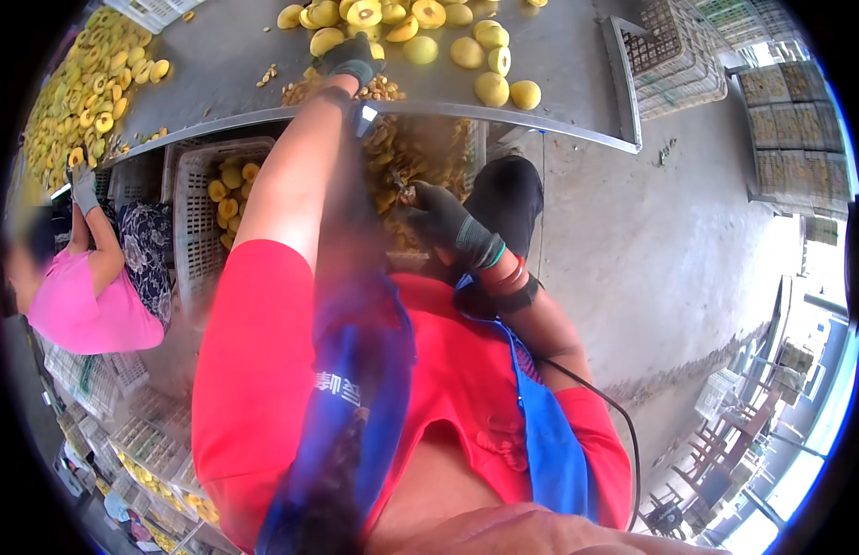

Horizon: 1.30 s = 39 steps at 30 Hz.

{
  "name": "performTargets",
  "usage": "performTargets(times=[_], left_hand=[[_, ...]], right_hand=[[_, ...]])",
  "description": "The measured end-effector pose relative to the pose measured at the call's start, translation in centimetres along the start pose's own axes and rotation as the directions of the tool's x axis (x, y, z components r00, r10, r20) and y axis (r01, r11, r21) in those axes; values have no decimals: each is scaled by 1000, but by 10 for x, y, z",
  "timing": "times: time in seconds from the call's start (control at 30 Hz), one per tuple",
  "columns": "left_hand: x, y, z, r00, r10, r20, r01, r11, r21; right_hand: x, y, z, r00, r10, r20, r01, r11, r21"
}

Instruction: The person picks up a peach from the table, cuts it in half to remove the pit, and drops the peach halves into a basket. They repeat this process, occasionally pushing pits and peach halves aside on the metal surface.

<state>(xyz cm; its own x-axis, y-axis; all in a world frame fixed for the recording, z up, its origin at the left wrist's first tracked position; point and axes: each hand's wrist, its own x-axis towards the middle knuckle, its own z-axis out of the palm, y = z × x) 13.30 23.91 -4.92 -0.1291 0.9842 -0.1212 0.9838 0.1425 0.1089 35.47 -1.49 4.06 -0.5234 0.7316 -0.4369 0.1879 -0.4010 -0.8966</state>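
My left hand, in a dark glove, reaches over the metal table among yellow peaches and a pile of loose brown pits. It touches the fruit there, but its fingertips are hidden. Closer to my body, my right hand, in a dark glove with a green cuff, is closed around a small metal-looking tool. That tool shows only in part. Below it, a crate of peach scraps and pits sits under the table edge.
A white crate of halved peaches stands at left. Another person in a pink top works beside a large peach heap. The metal table has a raised rim. Stacked crates stand at right on concrete floor.
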Motion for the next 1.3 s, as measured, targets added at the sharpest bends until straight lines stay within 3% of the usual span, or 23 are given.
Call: performTargets(times=[0.1,0.13,0.17,0.23,0.27,0.3,0.33,0.4,0.43,0.5,0.7,0.8,0.9,0.97,1.03,1.07,1.13,1.17,1.2,1.23,1.27,1.3], left_hand=[[4,-20,7,992,27,-120,-69,931,-357],[-22,-17,-24,989,86,-117,-134,850,-510],[-44,-18,-45,988,151,-43,-136,687,-714],[-74,-20,-68,948,315,48,-32,244,-969],[-72,-38,-49,880,435,-188,-354,340,-871],[-71,-56,-30,747,523,-410,-636,385,-669],[-89,-55,-29,829,472,-300,-466,287,-837],[-134,-40,-44,886,427,-179,-265,150,-953],[-158,-23,-62,888,419,-187,-263,129,-956],[-198,4,-88,891,403,-209,-266,89,-960],[-226,20,-62,925,186,-331,-342,31,-939],[-228,24,-50,903,132,-408,-420,81,-904],[-230,26,-50,811,200,-550,-585,225,-779],[-229,27,-45,789,176,-588,-602,407,-687],[-225,33,-39,824,114,-555,-555,361,-750],[-223,39,-36,869,71,-490,-493,217,-843],[-225,40,-34,883,36,-468,-465,199,-863],[-227,41,-38,854,41,-518,-502,327,-801],[-232,43,-42,873,37,-486,-477,271,-836],[-237,47,-51,891,32,-454,-450,213,-867],[-250,58,-82,942,44,-332,-331,-35,-943],[-256,65,-99,974,86,-211,-180,-277,-944]], right_hand=[[-2,-4,-2,998,-51,-47,51,999,3],[1,0,-4,993,-90,-73,92,996,18],[2,3,-5,987,-126,-101,130,991,33],[4,-2,-13,966,-212,-147,190,971,-146],[6,-7,-16,952,-259,-163,217,947,-239],[8,-11,-17,910,-367,-191,293,898,-329],[9,-15,-18,857,-472,-208,358,835,-418],[30,-3,-25,720,-677,-154,469,638,-611],[46,11,-30,633,-768,-92,505,500,-704],[43,1,-29,633,-769,-93,459,469,-755],[25,-13,-24,606,-790,-95,414,415,-810],[21,-8,-20,647,-757,-88,379,419,-825],[16,-8,-15,620,-779,-97,484,476,-734],[10,-10,-7,642,-757,-119,566,573,-592],[-1,-22,1,749,-648,-140,555,729,-400],[-8,-30,4,806,-572,-154,515,805,-296],[-21,-46,8,926,-335,-171,329,942,-63],[-12,-36,7,824,-531,-199,470,836,-284],[5,-16,5,687,-705,-176,558,667,-494],[8,-12,5,642,-752,-149,580,603,-548],[11,-8,5,594,-795,-121,596,536,-598],[5,-12,7,657,-743,-129,595,616,-516]])
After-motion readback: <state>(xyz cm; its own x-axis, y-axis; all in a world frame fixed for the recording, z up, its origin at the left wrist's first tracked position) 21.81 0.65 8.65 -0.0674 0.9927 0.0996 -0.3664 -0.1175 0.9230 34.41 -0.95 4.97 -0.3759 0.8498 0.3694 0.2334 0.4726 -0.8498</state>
